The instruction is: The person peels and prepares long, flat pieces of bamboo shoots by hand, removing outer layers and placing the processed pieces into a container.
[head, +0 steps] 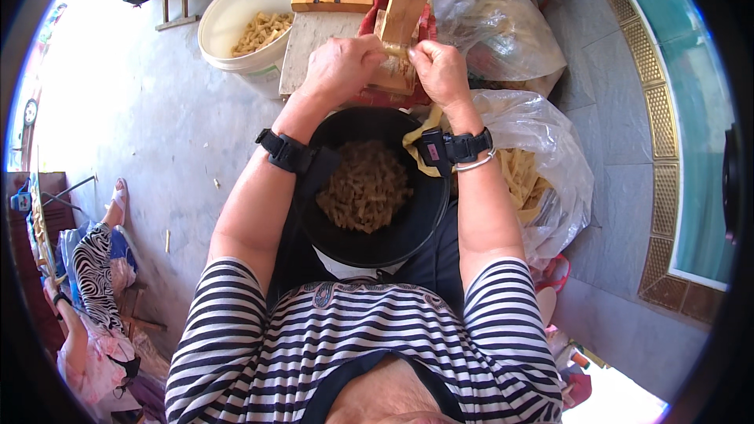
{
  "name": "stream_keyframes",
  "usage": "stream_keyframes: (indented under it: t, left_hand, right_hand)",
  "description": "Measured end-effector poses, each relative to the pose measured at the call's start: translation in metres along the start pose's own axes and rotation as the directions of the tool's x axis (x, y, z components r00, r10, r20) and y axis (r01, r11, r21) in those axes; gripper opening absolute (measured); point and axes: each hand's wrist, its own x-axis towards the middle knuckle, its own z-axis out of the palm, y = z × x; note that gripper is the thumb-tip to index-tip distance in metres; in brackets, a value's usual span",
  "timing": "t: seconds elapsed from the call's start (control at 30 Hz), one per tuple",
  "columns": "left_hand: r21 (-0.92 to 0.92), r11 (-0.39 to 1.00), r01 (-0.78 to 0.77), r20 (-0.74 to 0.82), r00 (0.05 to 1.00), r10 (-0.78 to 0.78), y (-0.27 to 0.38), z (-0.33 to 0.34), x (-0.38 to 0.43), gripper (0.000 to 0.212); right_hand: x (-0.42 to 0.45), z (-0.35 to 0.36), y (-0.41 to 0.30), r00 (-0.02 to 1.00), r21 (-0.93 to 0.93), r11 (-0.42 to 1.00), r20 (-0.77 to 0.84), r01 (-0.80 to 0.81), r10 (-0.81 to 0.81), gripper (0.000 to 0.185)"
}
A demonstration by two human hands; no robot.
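My left hand (347, 65) and my right hand (439, 68) pinch the two ends of a short yellowish strip (394, 50), stretched between them at the foot of an upright wooden block (404, 9). The block stands over a small wooden base (393, 79) on a bench, with red cloth around it. Below my hands a black bucket (380, 253) sits at my lap, holding a heap of short tan knotted or rolled pieces (368, 188). A yellow strip (417, 156) hangs over the bucket's right rim, beside my right wrist.
A white bucket (215, 35) with similar pieces stands at the upper left of the bench (303, 50). A clear plastic bag (565, 176) of long yellow strips lies at right, another filled bag (500, 29) above it. Another person (97, 306) sits at far left.
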Motion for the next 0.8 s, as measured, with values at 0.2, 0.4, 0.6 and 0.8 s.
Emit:
stream_keyframes:
  t: [0.2,0.4,0.6,0.8]
  left_hand:
    - [0.117,0.991,0.071,0.211,0.973,-0.095,0.041,-0.025,-0.04,0.031]
    - [-0.717,0.566,0.407,0.256,0.909,-0.329,0.057,0.017,-0.06,0.036]
    - [-0.97,-0.191,0.152,0.231,0.825,-0.516,0.063,-0.018,-0.035,0.032]
    - [-0.972,0.138,-0.191,-0.235,0.823,-0.517,0.038,-0.037,-0.03,0.029]
  right_hand:
    - [-0.018,-0.018,-0.015,0.98,0.315,0.937,0.173,-0.151,0.099,0.024]
    - [-0.059,0.003,-0.047,0.731,0.708,0.189,0.64,-0.681,0.236,0.029]
    - [-0.064,0.0,-0.071,0.708,0.667,0.261,0.697,-0.698,0.111,0.031]
    - [-0.069,-0.003,-0.071,0.722,0.681,0.319,0.692,-0.659,0.012,0.029]
